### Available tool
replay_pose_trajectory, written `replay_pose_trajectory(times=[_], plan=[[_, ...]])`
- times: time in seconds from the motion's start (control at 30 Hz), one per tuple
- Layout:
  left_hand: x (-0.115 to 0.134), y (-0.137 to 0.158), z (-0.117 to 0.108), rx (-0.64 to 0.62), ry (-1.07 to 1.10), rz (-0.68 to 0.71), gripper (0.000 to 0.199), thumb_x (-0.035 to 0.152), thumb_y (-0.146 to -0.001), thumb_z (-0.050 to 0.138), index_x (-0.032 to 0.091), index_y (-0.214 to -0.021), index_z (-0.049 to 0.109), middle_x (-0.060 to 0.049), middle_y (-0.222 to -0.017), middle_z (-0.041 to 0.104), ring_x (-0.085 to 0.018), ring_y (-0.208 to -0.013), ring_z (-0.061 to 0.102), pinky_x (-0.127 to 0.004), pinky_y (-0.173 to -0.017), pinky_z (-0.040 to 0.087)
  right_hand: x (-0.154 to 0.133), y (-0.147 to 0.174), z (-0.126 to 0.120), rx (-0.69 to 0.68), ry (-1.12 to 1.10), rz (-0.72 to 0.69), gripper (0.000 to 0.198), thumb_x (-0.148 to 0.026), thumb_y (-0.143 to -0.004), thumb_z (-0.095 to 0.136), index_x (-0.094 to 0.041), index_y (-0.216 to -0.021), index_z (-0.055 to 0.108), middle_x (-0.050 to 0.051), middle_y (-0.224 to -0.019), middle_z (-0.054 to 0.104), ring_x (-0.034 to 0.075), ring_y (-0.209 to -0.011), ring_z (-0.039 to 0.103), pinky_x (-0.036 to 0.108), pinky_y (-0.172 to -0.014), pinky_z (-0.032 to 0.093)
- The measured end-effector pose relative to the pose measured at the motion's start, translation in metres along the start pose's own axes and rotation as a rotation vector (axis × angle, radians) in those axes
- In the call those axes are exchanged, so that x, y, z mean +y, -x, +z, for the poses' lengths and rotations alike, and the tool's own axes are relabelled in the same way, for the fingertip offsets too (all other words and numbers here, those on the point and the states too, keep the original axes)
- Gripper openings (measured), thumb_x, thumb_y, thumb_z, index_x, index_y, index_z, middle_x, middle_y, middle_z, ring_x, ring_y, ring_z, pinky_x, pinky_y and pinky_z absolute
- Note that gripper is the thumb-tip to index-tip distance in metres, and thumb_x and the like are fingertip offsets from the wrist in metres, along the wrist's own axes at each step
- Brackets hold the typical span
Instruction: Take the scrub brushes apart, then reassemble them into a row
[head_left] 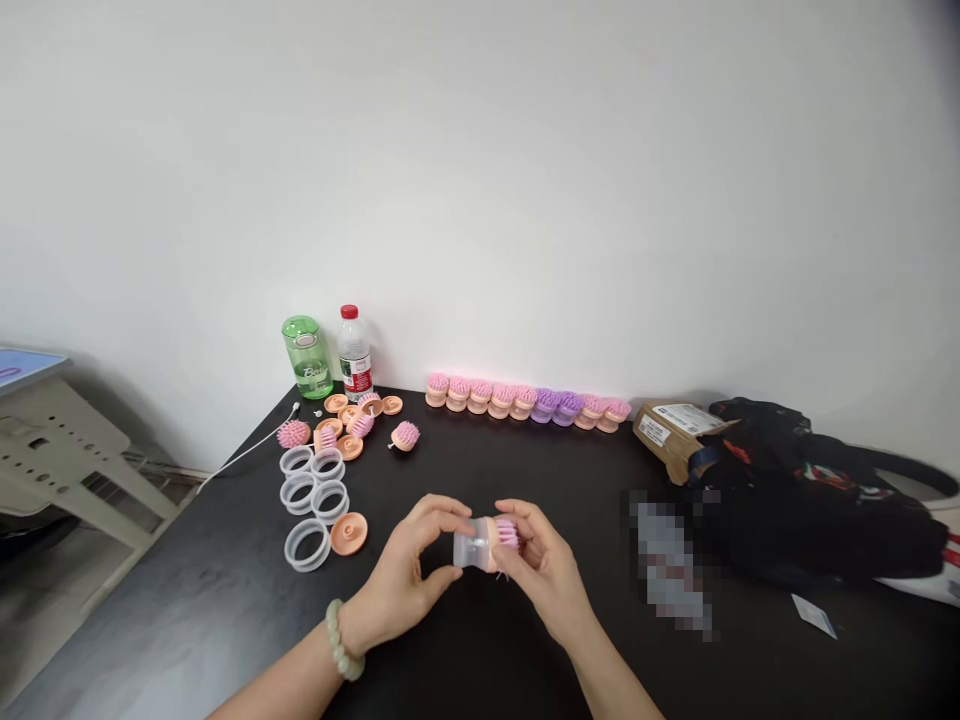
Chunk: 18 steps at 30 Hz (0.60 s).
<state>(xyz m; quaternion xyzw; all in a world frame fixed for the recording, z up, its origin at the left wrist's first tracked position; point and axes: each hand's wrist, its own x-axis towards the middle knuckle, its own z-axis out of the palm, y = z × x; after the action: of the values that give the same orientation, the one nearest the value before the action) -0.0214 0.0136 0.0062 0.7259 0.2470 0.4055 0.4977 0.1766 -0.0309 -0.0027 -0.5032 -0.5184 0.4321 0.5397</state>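
My left hand (pixel 411 565) grips a clear plastic ring (pixel 470 548) between thumb and fingers. My right hand (pixel 547 572) is closed around a pink-bristled brush head (pixel 507 533) with a peach base. Ring and brush head lie sideways end to end, touching, above the black table (pixel 457 650). To the left, several loose clear rings (pixel 307 545) lie in two columns beside a peach disc (pixel 349 533). Behind them are more peach discs and pink brush heads (pixel 293 433). One pink brush head (pixel 406 435) with a small stem lies apart.
A row of pink and purple brushes (pixel 501 400) stands along the wall. At the back left are a green bottle (pixel 307 358) and a red-capped water bottle (pixel 355 355). A cardboard box (pixel 664 440), a black bag (pixel 817 500) and a white card (pixel 814 615) lie right.
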Motion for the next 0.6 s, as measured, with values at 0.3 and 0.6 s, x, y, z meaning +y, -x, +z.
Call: replay_pose_trajectory(times=[0.3,0.6], plan=[[-0.0035,-0.0022,0.0022,0.024,0.115,-0.223,0.034,0.049,-0.087,0.065,0.018,-0.099,0.061,-0.003,-0.09,0.062,-0.019,-0.083,0.059,-0.032,-0.076,0.047,0.0012,-0.0004,0.0027,-0.002,0.016,-0.033,0.044,-0.031,-0.073,0.075,-0.023,-0.113,0.057,0.007,-0.099,0.072,0.024,-0.087,0.071,0.036,-0.076,0.059],[-0.0086,0.003,0.0056,0.068,-0.347,0.051,0.034,0.032,-0.083,0.073,0.023,-0.112,0.059,-0.009,-0.11,0.063,-0.028,-0.102,0.058,-0.043,-0.089,0.047,0.0077,0.0005,-0.0012,-0.019,0.119,-0.054,0.054,-0.023,-0.069,0.077,-0.023,-0.118,0.054,0.009,-0.11,0.07,0.026,-0.096,0.07,0.04,-0.085,0.058]])
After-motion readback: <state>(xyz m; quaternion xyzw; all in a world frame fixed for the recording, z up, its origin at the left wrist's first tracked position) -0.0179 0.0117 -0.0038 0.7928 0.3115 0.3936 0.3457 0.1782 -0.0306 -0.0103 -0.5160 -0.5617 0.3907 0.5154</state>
